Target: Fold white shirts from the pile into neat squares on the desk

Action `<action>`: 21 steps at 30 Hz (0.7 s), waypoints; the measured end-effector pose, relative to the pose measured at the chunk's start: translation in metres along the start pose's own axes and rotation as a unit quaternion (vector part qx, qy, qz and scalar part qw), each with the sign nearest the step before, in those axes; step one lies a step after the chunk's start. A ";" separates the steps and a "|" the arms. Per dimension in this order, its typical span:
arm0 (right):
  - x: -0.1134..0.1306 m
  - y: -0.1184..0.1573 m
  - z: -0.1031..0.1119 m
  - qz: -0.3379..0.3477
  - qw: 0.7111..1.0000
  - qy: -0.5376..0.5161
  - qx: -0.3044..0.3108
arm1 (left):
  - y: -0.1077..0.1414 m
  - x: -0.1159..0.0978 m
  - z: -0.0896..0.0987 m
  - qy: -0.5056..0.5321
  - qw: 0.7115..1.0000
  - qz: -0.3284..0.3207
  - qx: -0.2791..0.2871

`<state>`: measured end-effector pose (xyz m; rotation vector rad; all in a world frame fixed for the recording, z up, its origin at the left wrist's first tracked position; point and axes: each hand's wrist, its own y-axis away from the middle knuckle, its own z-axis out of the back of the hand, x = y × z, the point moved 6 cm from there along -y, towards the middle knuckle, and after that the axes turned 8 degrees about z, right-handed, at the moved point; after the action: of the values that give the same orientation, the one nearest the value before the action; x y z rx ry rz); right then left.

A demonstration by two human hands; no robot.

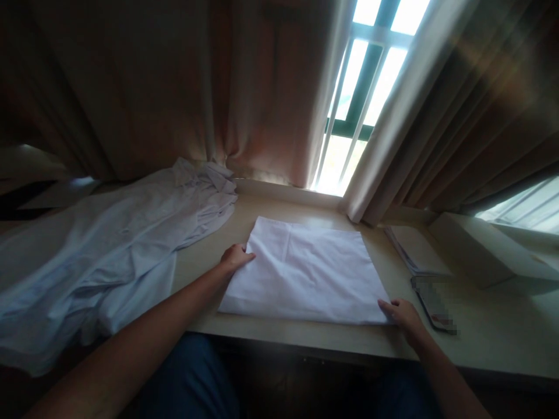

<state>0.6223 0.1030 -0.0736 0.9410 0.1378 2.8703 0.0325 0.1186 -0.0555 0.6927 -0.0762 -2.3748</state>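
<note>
A white cloth (305, 273), folded into a flat, roughly rectangular shape, lies on the desk in front of me. Soft creases run across its top. My left hand (236, 258) pinches its left edge, thumb on top and the other fingers partly hidden at the side. At the near right corner, my right hand (399, 311) holds the cloth in the same way, with the thumb over the edge. To the left is a loose heap of white fabric (144, 233), wrinkled and hanging over the desk's front edge.
The pale desk (332, 343) ends just before my knees. A dark phone-like object (432, 302), partly blurred out, lies right of my right hand. Behind it are a stack of papers (417, 250) and a pale box (484, 250). Curtains (271, 99) and a barred window (362, 87) are beyond.
</note>
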 end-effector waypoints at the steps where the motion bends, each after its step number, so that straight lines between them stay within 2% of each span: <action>1: 0.001 0.004 0.002 0.010 1.000 -0.012 -0.008 | -0.001 -0.004 0.000 0.007 1.000 0.007 -0.005; 9: 0.004 0.019 0.017 0.044 0.995 -0.070 -0.050 | -0.009 -0.028 -0.006 0.087 0.995 0.040 0.014; 13: -0.004 0.021 0.017 0.053 0.992 -0.104 -0.041 | -0.008 -0.025 -0.007 0.165 0.984 0.057 0.014; 21: -0.008 0.022 0.016 0.016 0.992 -0.124 -0.028 | -0.004 -0.010 -0.020 0.307 0.937 0.131 0.105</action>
<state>0.6360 0.0809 -0.0628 1.2875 0.0201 2.7384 0.0464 0.1299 -0.0687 1.4037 -0.1431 -1.8227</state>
